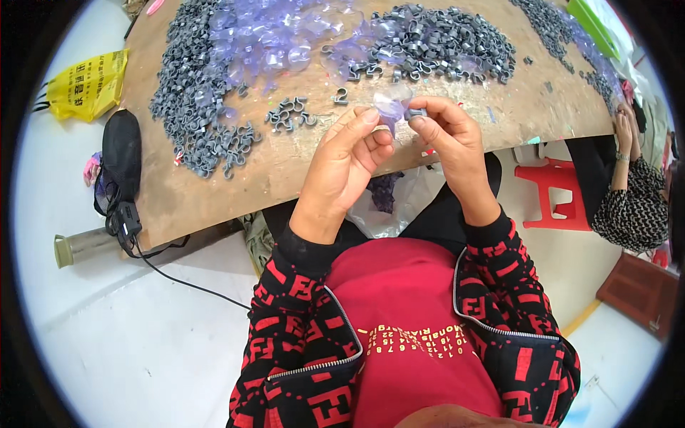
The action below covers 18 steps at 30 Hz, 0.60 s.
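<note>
Over the table's near edge, my left hand (342,164) pinches a translucent purple plastic piece (392,105), which looks like a suction cup, between thumb and forefinger. Close beside it, my right hand (457,146) has a small grey plastic clip (415,113) between thumb and forefinger. The clip is right against the purple piece; whether they are joined I cannot tell. Just beyond my left hand lie a few loose grey clips (288,114) and a single grey clip (341,96).
Heaps of grey clips (446,43) and purple pieces (264,36) cover the far part of the wooden table (278,167). A yellow bag (89,85) and black pouch (121,153) are at left. At right are a red stool (553,192) and another person's hands (625,132).
</note>
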Available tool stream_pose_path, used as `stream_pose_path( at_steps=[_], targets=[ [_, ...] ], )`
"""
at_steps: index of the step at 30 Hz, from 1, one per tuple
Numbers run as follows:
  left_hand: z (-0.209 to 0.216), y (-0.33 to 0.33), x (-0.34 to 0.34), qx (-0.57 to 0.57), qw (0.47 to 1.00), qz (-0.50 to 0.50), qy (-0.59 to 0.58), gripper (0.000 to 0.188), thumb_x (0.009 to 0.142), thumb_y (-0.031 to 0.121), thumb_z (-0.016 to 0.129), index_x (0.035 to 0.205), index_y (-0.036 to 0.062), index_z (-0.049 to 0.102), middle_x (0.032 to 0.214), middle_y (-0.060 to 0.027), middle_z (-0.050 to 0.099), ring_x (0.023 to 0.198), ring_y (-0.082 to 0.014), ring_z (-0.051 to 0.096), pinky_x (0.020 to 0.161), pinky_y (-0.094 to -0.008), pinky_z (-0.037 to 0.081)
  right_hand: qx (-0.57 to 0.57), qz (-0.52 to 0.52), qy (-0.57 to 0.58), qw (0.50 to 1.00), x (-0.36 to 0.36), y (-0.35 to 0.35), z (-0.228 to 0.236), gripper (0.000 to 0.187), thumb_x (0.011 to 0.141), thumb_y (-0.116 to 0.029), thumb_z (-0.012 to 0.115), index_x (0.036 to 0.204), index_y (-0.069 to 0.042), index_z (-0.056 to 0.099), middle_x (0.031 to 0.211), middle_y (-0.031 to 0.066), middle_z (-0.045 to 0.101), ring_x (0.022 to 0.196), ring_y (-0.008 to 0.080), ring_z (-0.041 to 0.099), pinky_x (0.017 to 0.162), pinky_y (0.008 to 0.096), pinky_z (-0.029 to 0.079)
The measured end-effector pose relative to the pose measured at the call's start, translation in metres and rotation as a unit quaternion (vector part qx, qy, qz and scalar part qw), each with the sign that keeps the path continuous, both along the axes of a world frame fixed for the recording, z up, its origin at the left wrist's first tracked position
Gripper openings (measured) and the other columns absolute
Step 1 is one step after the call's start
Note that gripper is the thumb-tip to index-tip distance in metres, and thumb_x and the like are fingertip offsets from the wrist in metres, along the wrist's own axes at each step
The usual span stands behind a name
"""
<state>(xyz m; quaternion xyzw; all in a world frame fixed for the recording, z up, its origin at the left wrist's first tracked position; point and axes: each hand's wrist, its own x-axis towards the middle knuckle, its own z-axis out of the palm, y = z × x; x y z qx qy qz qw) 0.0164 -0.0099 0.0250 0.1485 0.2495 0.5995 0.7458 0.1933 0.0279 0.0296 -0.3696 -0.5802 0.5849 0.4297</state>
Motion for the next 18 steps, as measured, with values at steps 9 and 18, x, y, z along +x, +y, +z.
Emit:
stream_pose_path(
  at_steps=[9,18],
  targets=[
    [-0.013,0.010,-0.007,-0.003,0.995,-0.020,0.097,0.011,0.092,0.015,0.062,0.099,0.0081,0.057,0.081,0.0024,0.058,0.069,-0.0061,0.057,0.061,-0.0203,0.048,0.165,0.009,-0.009,0.986,-0.002,0.019,-0.006,0.021,0.092,-0.008,0.057,0.113,-0.002,0.060,0.128,0.0115,0.053,0.097,0.0128,0.057,0.086,0.0270,0.045],
    [-0.008,0.004,-0.003,0.001,0.997,-0.038,-0.066,0.019,0.094,0.009,0.057,0.113,0.0086,0.054,0.086,-0.0011,0.056,0.068,-0.0076,0.055,0.059,-0.0222,0.045,0.022,0.010,0.030,0.999,-0.005,-0.005,-0.001,0.033,0.094,-0.007,0.055,0.126,0.000,0.055,0.105,0.0069,0.062,0.093,0.0129,0.061,0.083,0.0250,0.047]
  ],
)
